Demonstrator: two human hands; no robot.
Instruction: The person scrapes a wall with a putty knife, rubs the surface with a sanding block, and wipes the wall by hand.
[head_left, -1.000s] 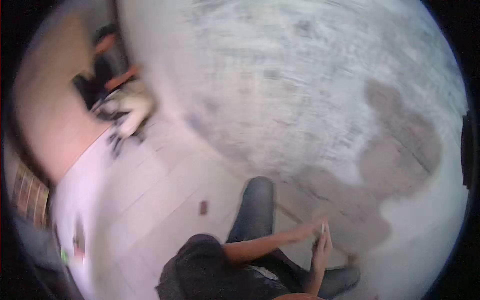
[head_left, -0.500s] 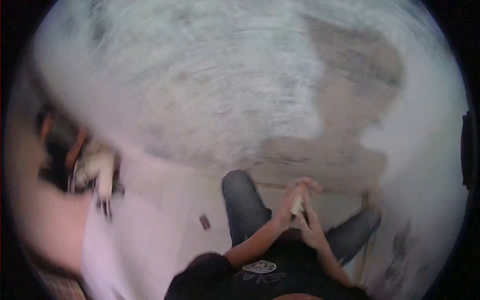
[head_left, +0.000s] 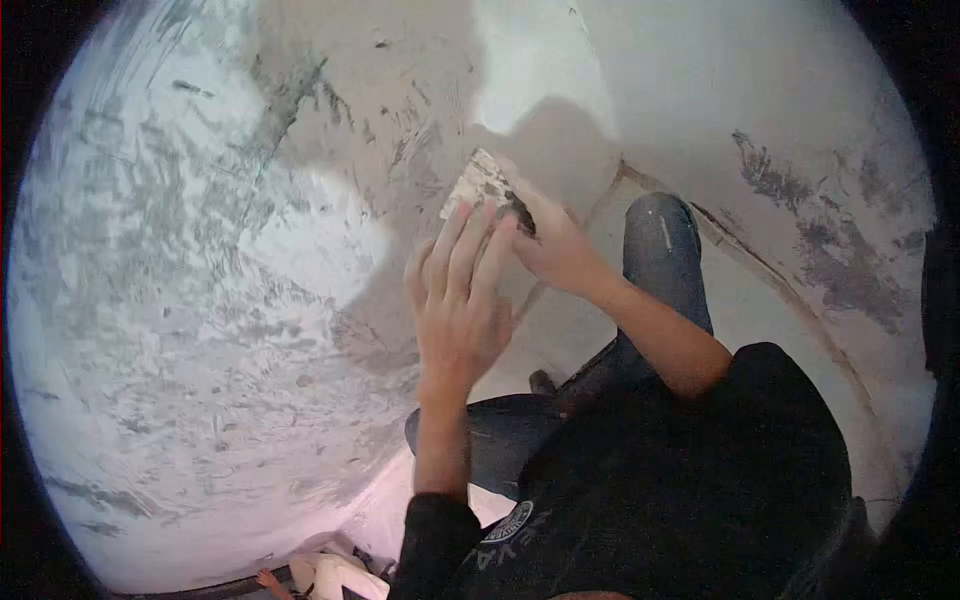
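Note:
A flat, whitish piece with dark stains (head_left: 478, 188), possibly a scraper blade, is held up against the patchy wall (head_left: 200, 290). My right hand (head_left: 555, 245) grips its right side near a dark edge, the thumb side partly hidden. My left hand (head_left: 458, 300) lies just below, back towards the camera, fingers stretched and apart, with fingertips resting on the lower edge of the piece. Whether the piece touches the wall cannot be made out.
My bent knees (head_left: 665, 240) are spread on either side, close to the wall's foot. A floor edge (head_left: 780, 280) curves along a stained wall at the right. Part of another person (head_left: 335, 578) shows at the bottom left.
The view has swung round and nearer to the wall. My hands, earlier together around a pale object over my lap, are now raised at the wall, the left with fingers spread.

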